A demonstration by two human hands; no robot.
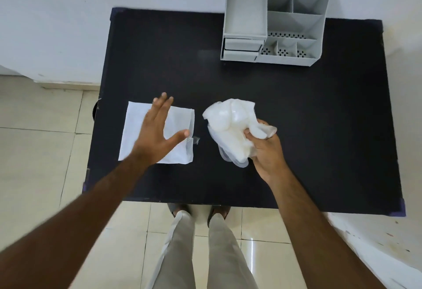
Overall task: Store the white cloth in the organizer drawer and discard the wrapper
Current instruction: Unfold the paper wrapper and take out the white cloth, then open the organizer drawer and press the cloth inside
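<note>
1. Fingers point(163, 103) of the left hand point(157, 133) are spread wide, thumb splayed toward the right, palm down over the white cloth point(134, 133); whether the palm touches the fabric cannot be told from this angle.
2. White cloth lies flat and folded into a rough square on the near-left part of the black bench point(296, 128), its left edge close to the bench's left side.
3. Right hand point(266, 149) grips the wrapper point(228, 124), a crumpled wad of translucent plastic, with the fingers point(249, 134) curled and pinching the bunched film against the thumb; the wad is held near the bench's centre, just right of the cloth and apart from it.
4. A small clear scrap point(196, 140) sits on the bench between the cloth's right edge and the wrapper.
5. Grey organizer point(245, 10) stands at the far edge of the bench, right of centre, well apart from both hands; its open compartments face up, and two small drawers point(242, 48) stacked at its near-left corner appear closed.
6. Below the bench's near edge, the person's light trousers point(219, 254) and feet show against pale floor tiles point(45, 151).
</note>
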